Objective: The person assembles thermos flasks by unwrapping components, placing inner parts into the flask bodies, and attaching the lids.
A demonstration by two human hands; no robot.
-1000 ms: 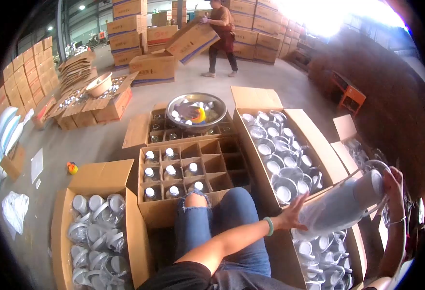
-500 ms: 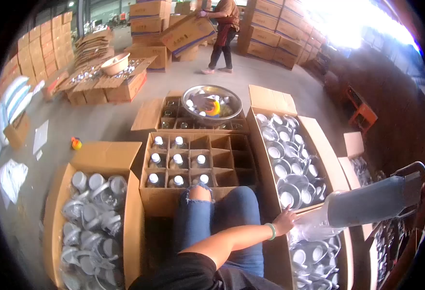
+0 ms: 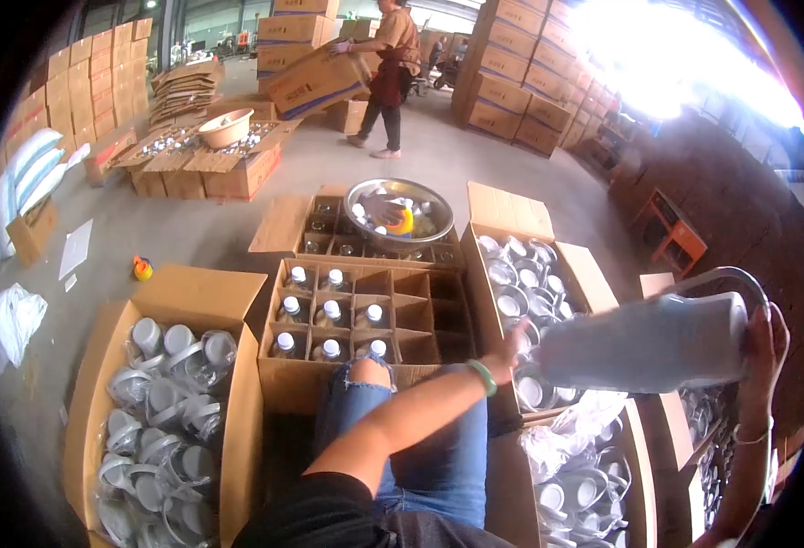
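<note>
A large grey cylinder with a metal wire handle, looking like a thermos flask shell, lies sideways in the air at the right. My right hand is closed against its pale round right end, beside the handle. At the other end, my left hand, with a green bangle at the wrist, has its fingers stretched upward; whether it touches the cylinder is unclear. Crumpled clear plastic lies below, over a carton of grey parts. Behind my left hand stands another carton of grey handled parts.
Ahead of my knees, a divided carton holds several white-capped bottles. A metal bowl of caps rests on another divided carton. A carton of bagged grey parts stands left. Farther off, a person handles a large box.
The grey cylinder has turned level and come closer, with its clear plastic now off and lying below. My right hand has come into view. The distant person has shifted left with the box.
</note>
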